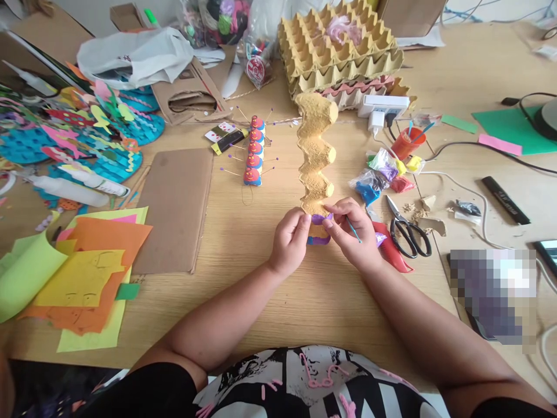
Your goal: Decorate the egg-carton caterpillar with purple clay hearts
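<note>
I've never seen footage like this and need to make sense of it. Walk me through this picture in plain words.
There is no machine here: you see a person's own bare left hand and right hand. The single picture comes from a camera worn on the head, looking forward and down, so the forearms reach in from the bottom.

Both hands grip the near end of a yellow egg-carton strip, which has purple material along its edge. A thin blue stick also sticks out from the right hand.

On the wooden table, coloured paper and brown cardboard lie to the left, scissors to the right. Farther away are a decorated red-and-blue strip and stacked egg trays.
</note>
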`<state>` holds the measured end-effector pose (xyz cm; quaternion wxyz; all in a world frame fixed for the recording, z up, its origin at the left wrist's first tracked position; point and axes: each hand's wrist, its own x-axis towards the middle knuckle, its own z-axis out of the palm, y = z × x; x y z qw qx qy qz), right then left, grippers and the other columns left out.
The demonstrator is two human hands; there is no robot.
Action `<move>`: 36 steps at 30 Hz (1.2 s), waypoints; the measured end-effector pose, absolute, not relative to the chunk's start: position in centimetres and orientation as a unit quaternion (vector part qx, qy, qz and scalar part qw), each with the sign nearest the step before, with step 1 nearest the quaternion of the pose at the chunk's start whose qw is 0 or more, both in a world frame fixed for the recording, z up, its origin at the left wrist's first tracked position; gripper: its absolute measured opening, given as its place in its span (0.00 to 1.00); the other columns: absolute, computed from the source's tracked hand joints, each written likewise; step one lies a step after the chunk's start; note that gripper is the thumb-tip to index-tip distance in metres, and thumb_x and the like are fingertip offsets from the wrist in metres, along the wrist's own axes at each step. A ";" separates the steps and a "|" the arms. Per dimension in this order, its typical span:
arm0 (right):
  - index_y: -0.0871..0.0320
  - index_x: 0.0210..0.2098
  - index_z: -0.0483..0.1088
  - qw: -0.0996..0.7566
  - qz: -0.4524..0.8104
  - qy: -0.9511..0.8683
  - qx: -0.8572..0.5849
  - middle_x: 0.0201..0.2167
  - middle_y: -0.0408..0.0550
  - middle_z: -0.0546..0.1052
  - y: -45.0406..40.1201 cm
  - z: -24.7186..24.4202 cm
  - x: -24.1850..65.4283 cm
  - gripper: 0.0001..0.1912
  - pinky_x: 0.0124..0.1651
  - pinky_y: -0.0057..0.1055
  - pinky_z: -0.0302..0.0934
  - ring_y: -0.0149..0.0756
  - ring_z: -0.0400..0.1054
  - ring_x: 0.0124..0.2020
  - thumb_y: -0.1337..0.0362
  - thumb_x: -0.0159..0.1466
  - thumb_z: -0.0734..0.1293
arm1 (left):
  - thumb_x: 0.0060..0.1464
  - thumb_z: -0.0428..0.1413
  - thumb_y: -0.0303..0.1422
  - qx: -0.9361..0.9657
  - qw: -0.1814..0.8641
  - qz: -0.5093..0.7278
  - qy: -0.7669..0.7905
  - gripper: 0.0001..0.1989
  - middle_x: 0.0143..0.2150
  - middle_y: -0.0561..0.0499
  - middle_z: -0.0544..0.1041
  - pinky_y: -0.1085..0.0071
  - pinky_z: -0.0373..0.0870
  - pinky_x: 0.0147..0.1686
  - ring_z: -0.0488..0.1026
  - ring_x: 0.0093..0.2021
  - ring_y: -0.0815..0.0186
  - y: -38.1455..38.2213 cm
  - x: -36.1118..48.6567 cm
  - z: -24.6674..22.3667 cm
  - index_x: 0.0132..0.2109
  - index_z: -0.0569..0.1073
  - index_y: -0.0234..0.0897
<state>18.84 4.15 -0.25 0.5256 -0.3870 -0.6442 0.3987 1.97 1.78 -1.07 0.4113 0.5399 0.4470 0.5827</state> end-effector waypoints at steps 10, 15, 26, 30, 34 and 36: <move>0.48 0.46 0.80 0.518 0.445 -0.607 -0.406 0.38 0.46 0.71 3.9 -0.2 18.7 0.15 0.40 0.38 0.63 0.40 0.65 0.38 0.46 0.69 0.76 | 0.71 0.57 0.55 0.485 0.501 0.582 0.418 0.23 0.41 0.48 0.84 0.67 0.75 0.53 0.80 0.46 0.62 2.3 2.1 -2.6 0.41 0.81 0.39; 0.47 0.51 0.80 0.504 0.399 -0.639 -0.422 0.35 0.43 0.70 3.8 0.3 18.5 0.12 0.46 0.41 0.63 0.39 0.64 0.37 0.51 0.71 0.74 | 0.75 0.54 0.49 0.534 0.434 0.581 0.435 0.21 0.44 0.47 0.85 0.67 0.74 0.55 0.81 0.48 0.62 2.1 1.9 -1.9 0.44 0.83 0.40; 0.49 0.42 0.66 0.556 0.285 -0.629 -0.462 0.29 0.38 0.63 3.2 1.1 17.7 0.16 0.36 0.37 0.55 0.36 0.58 0.30 0.53 0.68 0.76 | 0.76 0.53 0.47 0.602 0.363 0.564 0.432 0.20 0.52 0.43 0.86 0.63 0.75 0.59 0.82 0.55 0.58 1.7 1.8 -1.6 0.47 0.85 0.41; 0.50 0.31 0.60 0.508 0.206 -0.711 -0.441 0.27 0.42 0.66 3.6 1.1 18.2 0.19 0.37 0.40 0.55 0.38 0.59 0.29 0.53 0.71 0.72 | 0.76 0.53 0.47 0.598 0.367 0.570 0.428 0.19 0.53 0.44 0.86 0.63 0.74 0.61 0.82 0.57 0.58 1.7 1.7 -1.7 0.49 0.85 0.42; 0.50 0.28 0.58 0.460 0.175 -0.752 -0.438 0.26 0.44 0.67 3.8 1.3 18.4 0.23 0.37 0.41 0.54 0.40 0.59 0.29 0.51 0.72 0.71 | 0.75 0.54 0.50 0.606 0.355 0.559 0.441 0.22 0.46 0.44 0.86 0.64 0.75 0.54 0.81 0.50 0.58 1.7 1.6 -1.8 0.45 0.85 0.41; 0.50 0.28 0.57 0.452 0.168 -0.760 -0.435 0.25 0.44 0.66 3.8 1.5 18.3 0.22 0.37 0.41 0.53 0.40 0.58 0.29 0.53 0.73 0.69 | 0.75 0.53 0.49 0.613 0.347 0.557 0.439 0.22 0.45 0.44 0.85 0.63 0.75 0.53 0.80 0.49 0.58 1.6 1.6 -1.9 0.44 0.85 0.41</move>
